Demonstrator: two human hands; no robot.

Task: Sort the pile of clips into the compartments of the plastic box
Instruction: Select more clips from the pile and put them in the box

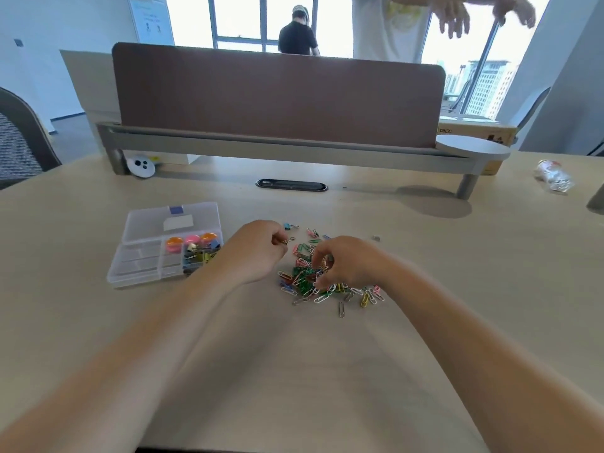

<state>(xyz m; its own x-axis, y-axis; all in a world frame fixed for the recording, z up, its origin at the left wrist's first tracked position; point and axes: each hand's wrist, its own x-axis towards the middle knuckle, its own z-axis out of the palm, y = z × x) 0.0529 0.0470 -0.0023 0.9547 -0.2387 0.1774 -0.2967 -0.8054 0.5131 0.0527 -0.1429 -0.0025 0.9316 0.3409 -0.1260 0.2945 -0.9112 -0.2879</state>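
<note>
A pile of coloured paper clips (313, 286) lies on the desk in the middle of the head view. My left hand (258, 253) is at the pile's left edge, its fingers curled and pinching a small clip (287, 240). My right hand (346, 263) is over the pile, fingertips pinching a gold-coloured clip (324, 263). The clear plastic box (143, 271) stands open to the left, lid folded back. Its right compartments hold round coloured pieces (191, 240) and binder clips (199, 255). A blue binder clip (289, 226) lies apart behind the pile.
A brown divider panel (277, 96) on a grey rail crosses the desk's far side, with a cable slot (291, 185) before it. A crumpled plastic bag (554, 176) lies far right, a white round device (141, 165) far left. Two people stand beyond the divider.
</note>
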